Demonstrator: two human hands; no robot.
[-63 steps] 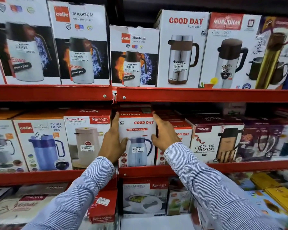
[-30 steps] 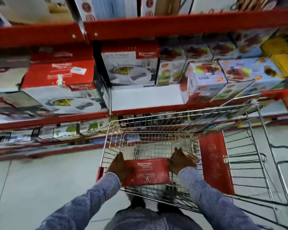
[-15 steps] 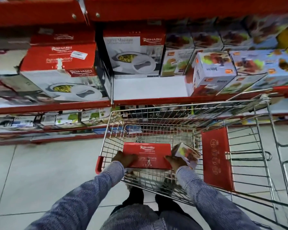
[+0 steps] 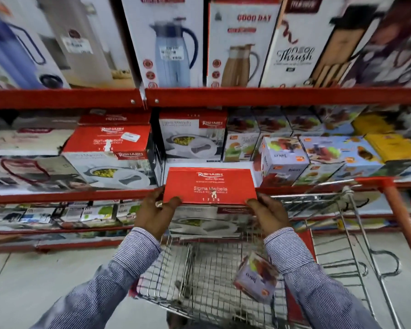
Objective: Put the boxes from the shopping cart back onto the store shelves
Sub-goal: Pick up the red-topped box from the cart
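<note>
A: Where's the red Rishabh box (image 4: pixel 210 186)?

B: Held above the shopping cart (image 4: pixel 223 276), level with the shelf edge (image 4: pixel 81 195). Left hand (image 4: pixel 156 216) and right hand (image 4: pixel 268 216) each close their grip on a near corner.

A: Risks?

B: The white gap (image 4: pixel 252 166) looks narrow; the far corner may catch the juicer box (image 4: pixel 282 160) on the right, or slip from fingertips onto the small box (image 4: pixel 256 280) in the cart.

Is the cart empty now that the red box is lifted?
No, a small juicer box lies in the shopping cart below the right hand.
</note>
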